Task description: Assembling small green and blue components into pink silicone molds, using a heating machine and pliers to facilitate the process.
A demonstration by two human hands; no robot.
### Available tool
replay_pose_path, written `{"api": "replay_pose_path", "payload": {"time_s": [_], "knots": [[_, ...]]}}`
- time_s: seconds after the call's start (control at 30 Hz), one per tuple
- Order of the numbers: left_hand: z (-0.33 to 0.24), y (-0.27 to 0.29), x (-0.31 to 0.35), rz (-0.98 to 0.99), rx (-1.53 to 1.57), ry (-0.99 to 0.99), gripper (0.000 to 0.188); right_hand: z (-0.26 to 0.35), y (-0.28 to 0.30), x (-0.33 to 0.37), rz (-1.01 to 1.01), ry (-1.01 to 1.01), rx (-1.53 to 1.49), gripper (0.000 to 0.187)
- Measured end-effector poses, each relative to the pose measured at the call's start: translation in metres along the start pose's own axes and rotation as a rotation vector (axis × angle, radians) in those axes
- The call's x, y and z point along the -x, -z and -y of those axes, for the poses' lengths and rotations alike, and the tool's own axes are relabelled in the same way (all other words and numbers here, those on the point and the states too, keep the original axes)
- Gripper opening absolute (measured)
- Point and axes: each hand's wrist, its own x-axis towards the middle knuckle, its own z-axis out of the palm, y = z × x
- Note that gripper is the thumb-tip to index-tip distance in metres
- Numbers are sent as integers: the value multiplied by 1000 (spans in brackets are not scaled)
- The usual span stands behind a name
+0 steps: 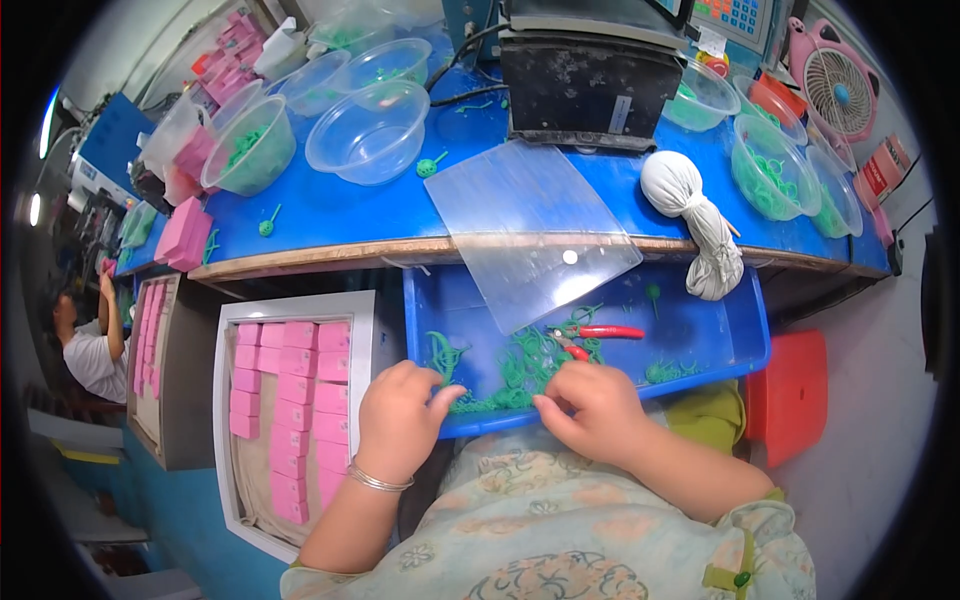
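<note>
A blue tray point(590, 285) lies in front of me, with a tangled heap of thin green wiry pieces point(525, 365) near its front edge. My left hand point(403, 415) is over the tray's front left corner, thumb spread from its bent fingers, beside curled green pieces point(446, 356); nothing shows in its grip. My right hand point(597, 408) is at the front edge by the heap, its fingers curled in toward the thumb. Whatever it may hold is hidden. Just beyond it lie red-handled cutters point(610, 332), partly among the green pieces.
A clear sheet point(525, 225) slants from the blue table point(330, 215) over the tray. Clear bowls point(368, 135) and a white cloth bundle point(690, 220) stand on the table. Pink boxes point(290, 420) fill a framed drawer at left. A red stool point(790, 395) is at right; another person point(95, 350) sits far left.
</note>
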Motion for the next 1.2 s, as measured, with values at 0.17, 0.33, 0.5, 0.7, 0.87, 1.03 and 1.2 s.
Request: {"api": "replay_pose_path", "payload": {"time_s": [0.17, 0.33, 0.5, 0.7, 0.87, 1.03, 1.2], "knots": [[13, 1, -1, -70, -35, -22, 25, -3, -1, -1, 78, -2, 137, 17], [91, 19, 6, -311, -248, 140, 35, 6, -2, -9, 108, -36, 231, 19], [192, 29, 47, -285, -609, 601, 58, 19, -1, -11, 184, -46, 268, 19], [238, 20, 70, -118, -358, 979, 72, 24, -2, -10, 209, -82, 323, 18], [237, 16, 68, -116, -380, 1006, 68, 24, -4, -10, 236, -107, 363, 18], [233, 20, 68, -183, -324, 994, 63, 25, 0, -7, 210, -65, 347, 18], [232, 18, 67, -215, -386, 992, 58, 22, 4, -6, 191, 26, 338, 18]]}}
